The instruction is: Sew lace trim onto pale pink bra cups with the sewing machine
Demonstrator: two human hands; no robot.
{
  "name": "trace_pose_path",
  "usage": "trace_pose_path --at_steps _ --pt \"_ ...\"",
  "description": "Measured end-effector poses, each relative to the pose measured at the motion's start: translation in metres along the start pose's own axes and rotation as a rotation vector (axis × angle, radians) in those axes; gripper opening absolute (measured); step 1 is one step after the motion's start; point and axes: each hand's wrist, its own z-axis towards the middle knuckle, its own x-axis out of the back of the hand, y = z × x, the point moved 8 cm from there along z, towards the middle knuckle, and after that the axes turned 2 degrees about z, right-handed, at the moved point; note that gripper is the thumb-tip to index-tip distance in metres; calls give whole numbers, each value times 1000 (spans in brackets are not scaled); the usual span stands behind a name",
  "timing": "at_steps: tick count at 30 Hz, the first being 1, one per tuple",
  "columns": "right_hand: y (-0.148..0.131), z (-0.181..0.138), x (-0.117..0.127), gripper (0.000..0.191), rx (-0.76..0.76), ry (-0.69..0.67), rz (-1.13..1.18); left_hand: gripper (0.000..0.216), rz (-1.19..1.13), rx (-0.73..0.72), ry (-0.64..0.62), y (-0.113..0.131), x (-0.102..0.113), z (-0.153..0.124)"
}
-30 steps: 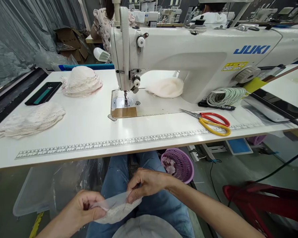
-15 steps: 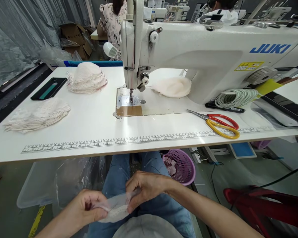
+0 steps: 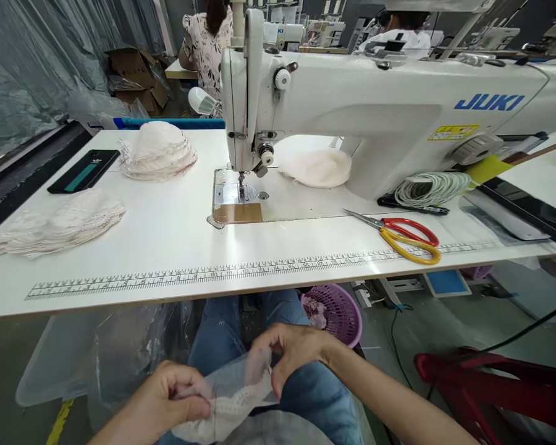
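Both my hands work below the table edge, over my lap in blue jeans. My left hand (image 3: 173, 395) pinches the left end of a small white lace-and-mesh fabric piece (image 3: 229, 395). My right hand (image 3: 290, 355) grips its right upper edge with curled fingers. A pale cloth (image 3: 273, 429) lies on my lap under the piece. The white JUKI sewing machine (image 3: 375, 111) stands on the table above, its needle plate (image 3: 234, 194) bare.
On the white table (image 3: 167, 247) lie two stacks of lace pieces (image 3: 60, 222) (image 3: 157, 151), a phone (image 3: 83, 172), a pale piece (image 3: 315, 167) behind the needle, red-and-yellow scissors (image 3: 405, 233) and coiled cord (image 3: 429, 188). A purple basket (image 3: 336, 312) and clear bin (image 3: 97, 352) sit underneath. Other people work behind.
My hands have shifted slightly on the fabric piece, spreading it a little wider; my right hand has lifted its edge. The view tilted a bit.
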Motion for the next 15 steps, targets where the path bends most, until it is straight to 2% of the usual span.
trace_pose_path --at_steps 2,5,10,15 --pt "8 -3 3 57 50 57 128 53 -42 9 -5 -10 3 -1" --pt "18 -3 2 68 66 144 202 57 -96 34 33 -23 8 -2" --pt "22 2 -3 64 53 204 234 61 -127 57 124 -29 13 -7" --pt "31 3 4 54 16 291 202 61 -89 61 150 -34 14 -9"
